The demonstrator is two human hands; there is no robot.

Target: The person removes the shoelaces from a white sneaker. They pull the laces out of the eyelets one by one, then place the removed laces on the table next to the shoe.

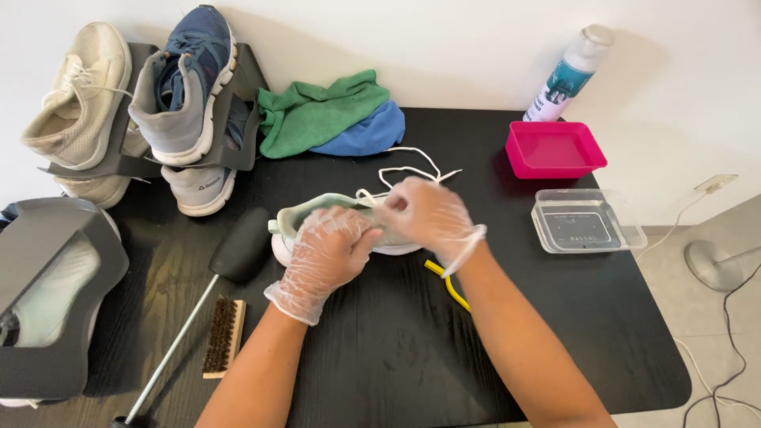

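A pale mint sneaker [305,212] lies on its side in the middle of the black table [412,357]. My left hand [326,252], in a clear plastic glove, grips the sneaker's upper. My right hand [428,215], gloved too, pinches the white shoelace [408,170] at the sneaker's eyelets. The lace trails in loops toward the back of the table. Both hands cover most of the shoe.
A black shoe tree on a metal rod [230,261] and a bristle brush [223,336] lie at the left. Shoes [186,95] stand on racks at the back left. Green and blue cloths [333,119], a spray bottle [567,75], a pink tray [555,149], a clear tub [585,222] and a yellow tool [444,279] are nearby.
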